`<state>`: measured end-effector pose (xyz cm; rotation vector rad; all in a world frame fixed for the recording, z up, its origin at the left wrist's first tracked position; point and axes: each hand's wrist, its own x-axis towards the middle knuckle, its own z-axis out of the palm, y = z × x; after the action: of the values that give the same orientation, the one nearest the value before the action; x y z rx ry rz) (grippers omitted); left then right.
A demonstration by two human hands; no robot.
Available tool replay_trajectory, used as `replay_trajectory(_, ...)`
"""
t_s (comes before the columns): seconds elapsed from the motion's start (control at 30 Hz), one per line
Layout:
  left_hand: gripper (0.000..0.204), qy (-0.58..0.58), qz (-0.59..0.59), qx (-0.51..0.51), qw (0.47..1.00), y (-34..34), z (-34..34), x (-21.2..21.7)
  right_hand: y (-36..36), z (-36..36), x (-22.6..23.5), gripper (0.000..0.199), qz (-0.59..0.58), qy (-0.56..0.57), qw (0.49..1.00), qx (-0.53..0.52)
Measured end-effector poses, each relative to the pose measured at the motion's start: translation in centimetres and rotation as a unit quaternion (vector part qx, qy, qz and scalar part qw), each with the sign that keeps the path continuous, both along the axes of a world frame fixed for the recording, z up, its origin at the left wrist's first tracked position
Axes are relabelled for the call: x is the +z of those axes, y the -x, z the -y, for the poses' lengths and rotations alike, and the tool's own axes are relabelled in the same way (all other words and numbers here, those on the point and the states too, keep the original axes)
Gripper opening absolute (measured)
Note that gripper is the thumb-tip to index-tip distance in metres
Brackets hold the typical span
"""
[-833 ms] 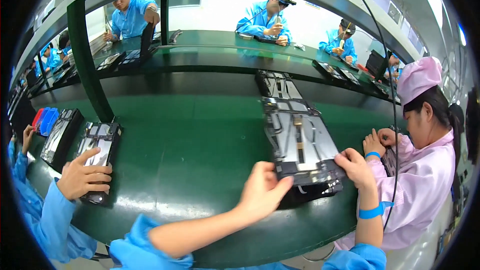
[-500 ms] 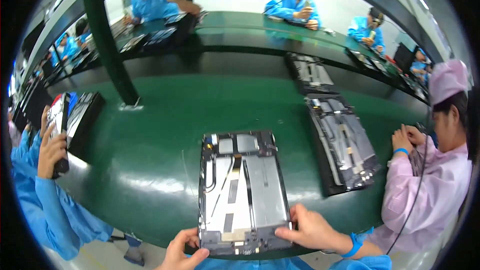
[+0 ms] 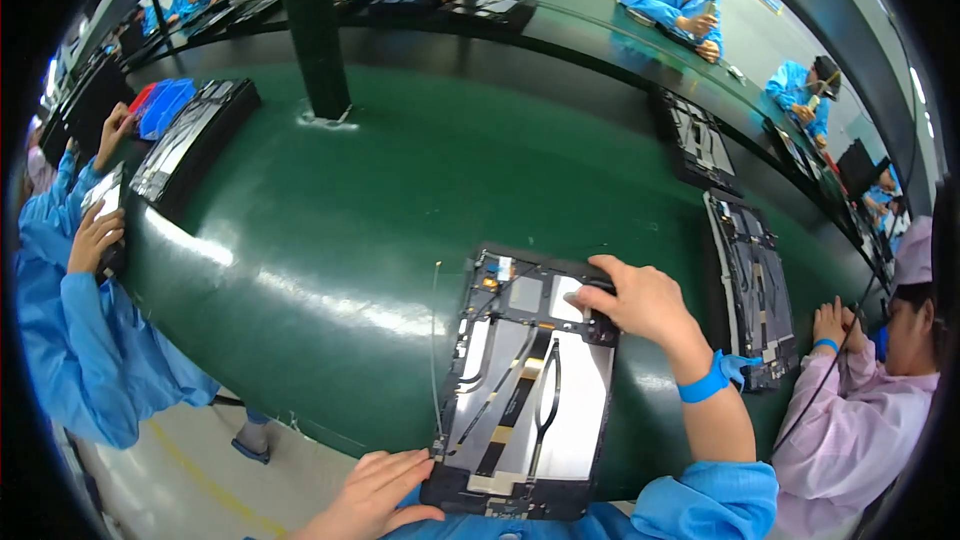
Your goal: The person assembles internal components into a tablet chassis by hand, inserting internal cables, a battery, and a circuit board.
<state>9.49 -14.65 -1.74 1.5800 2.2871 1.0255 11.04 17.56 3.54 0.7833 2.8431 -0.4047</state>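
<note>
Black-framed device (image 3: 523, 387) | long axis outward, far end leaning right | right hand (image 3: 648, 308): gripping it | left hand (image 3: 380, 492): grip unclear

Opened black tablet (image 3: 540, 390), innards facing up, at table edge (image 3: 325, 430)

The wearer's two hands (image 3: 645, 305) touch one device (image 3: 578, 390); two bins (image 3: 168, 110) show.

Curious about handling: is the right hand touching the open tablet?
Touching: the head view shows the right hand on the open tablet, thumb over its upper right corner.
</note>
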Motion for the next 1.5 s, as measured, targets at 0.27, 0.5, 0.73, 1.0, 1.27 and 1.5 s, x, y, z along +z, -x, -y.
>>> replay_trajectory(0.27, 0.046, -0.081, -0.099, 0.030, 0.991, -0.8, -1.0, -1.6, -1.2, -1.1, -1.3, 0.047, -0.068, 0.053, 0.996, -0.002)
replay_trajectory(0.5, 0.043, -0.124, -0.124, -0.010, 0.985, -1.7, -0.5, -2.0, -3.1, -0.3, -0.8, 0.047, -0.063, 0.060, 0.996, -0.003)
replay_trajectory(0.73, 0.039, -0.144, -0.081, -0.019, 0.986, -2.8, 0.1, -2.6, -4.5, 0.3, -0.5, 0.054, -0.003, 0.015, 1.000, 0.014)
replay_trajectory(1.0, 0.040, -0.033, -0.061, -0.019, 0.997, 0.0, -0.9, 2.7, -1.9, 0.5, 1.9, 0.038, -0.120, -0.023, 0.989, 0.085)
replay_trajectory(1.27, 0.014, 0.004, 0.337, 0.026, 0.941, 9.4, -11.3, 2.7, 1.8, 2.3, -1.1, 0.015, -0.166, 0.144, 0.946, 0.239)
replay_trajectory(1.5, 0.023, 0.197, 0.447, -0.010, 0.873, 11.1, -13.2, 3.4, 2.0, 2.3, -1.7, 0.013, -0.174, 0.164, 0.942, 0.235)
